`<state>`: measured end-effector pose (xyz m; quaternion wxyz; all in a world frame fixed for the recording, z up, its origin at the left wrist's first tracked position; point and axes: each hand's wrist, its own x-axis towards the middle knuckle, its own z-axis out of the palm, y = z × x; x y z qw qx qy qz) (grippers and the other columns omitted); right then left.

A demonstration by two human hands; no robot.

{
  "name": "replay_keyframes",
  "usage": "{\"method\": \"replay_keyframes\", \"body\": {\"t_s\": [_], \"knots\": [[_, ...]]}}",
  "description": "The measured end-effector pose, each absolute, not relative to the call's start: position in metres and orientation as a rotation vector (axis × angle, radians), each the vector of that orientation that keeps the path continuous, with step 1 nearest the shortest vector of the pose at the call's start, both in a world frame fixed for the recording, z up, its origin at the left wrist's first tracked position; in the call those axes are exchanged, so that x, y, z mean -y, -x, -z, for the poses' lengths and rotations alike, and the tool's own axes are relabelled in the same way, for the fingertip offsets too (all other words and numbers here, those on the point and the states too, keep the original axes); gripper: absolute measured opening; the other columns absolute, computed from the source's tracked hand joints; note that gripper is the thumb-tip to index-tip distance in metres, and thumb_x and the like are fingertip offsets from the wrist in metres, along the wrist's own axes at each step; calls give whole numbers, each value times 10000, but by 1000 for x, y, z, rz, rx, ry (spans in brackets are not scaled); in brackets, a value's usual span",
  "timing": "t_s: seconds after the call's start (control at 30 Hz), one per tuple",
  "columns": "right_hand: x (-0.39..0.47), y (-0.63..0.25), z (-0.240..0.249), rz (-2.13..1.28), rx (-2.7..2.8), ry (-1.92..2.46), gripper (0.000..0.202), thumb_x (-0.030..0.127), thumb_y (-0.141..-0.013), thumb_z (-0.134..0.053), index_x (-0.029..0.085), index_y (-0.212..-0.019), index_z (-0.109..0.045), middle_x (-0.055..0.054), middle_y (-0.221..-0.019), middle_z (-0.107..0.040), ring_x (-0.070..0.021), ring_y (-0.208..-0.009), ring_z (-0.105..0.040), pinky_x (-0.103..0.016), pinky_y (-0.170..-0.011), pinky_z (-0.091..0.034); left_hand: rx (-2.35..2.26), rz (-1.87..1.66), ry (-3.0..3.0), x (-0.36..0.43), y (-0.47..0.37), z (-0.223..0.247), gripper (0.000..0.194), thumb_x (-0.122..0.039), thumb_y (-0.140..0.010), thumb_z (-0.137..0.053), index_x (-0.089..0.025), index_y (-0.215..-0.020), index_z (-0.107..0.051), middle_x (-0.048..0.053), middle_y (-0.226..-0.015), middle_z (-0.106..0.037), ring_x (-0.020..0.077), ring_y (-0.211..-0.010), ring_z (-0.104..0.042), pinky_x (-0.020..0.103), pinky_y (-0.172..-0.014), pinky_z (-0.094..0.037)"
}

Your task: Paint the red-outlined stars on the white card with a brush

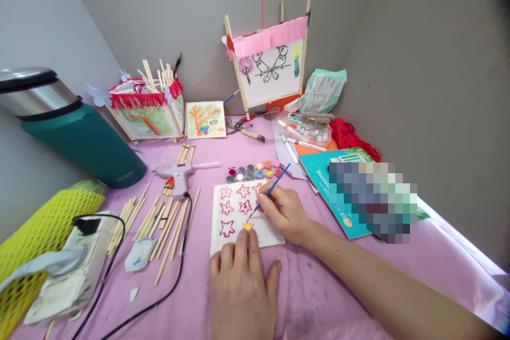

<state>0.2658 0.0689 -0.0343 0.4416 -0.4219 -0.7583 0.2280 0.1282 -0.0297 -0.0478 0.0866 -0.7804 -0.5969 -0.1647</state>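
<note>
A square white sheet (pixel 218 236) lies on the pink cloth, with several red star outlines in rows. My left hand (pixel 241 281) is laid flat on its lower part, fingers stretched out; the fingertips press on a small yellow star (pixel 247 226) and cover part of it. In my right hand (pixel 285 212) is a thin blue paintbrush (pixel 278 180), pinched like a pen. The brush tip points down at the sheet just above the yellow star. Small paint pots (pixel 250 168) in several colours stand in rows behind the sheet.
On the left are a glue gun (pixel 180 175), wooden sticks (pixel 169 234), a power strip (pixel 71 276) and a large teal bottle (pixel 79 133). Behind stand a red-fringed lantern (pixel 147 109), a hanging pink-fringed lantern (pixel 274 71) and pliers (pixel 247 130). A teal book (pixel 338 207) lies right.
</note>
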Motion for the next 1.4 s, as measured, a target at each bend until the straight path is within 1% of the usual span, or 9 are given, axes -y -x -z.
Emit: {"method": "replay_keyframes", "body": {"t_s": [0.2,0.8,1.4], "knots": [[-68,-266,35,-570,1882,1038,167,236,-926,-432,189,-783,-506,26,-623,-513,-101,-536,-477,-231,-559,-368,1770,501,2320,30,-128,49,455,-417,-907,-426,-129,-1236,-553,85,-1189,-602,252,-950,-492,426,-810,-354],[-68,-264,34,-588,1899,1033,172,234,-910,-440,180,-775,-532,12,-641,-554,-98,-535,-491,-227,-552,-374,1779,510,2326,31,-128,48,457,-418,-910,-419,-130,-1237,-555,83,-1191,-603,254,-952,-489,427,-812,-351],[-68,-265,34,-575,1882,1061,168,244,-929,-432,187,-794,-514,28,-615,-519,-101,-534,-484,-229,-558,-376,1767,495,2323,29,-128,50,453,-412,-899,-442,-130,-1237,-551,88,-1186,-600,253,-954,-490,429,-811,-354]]}}
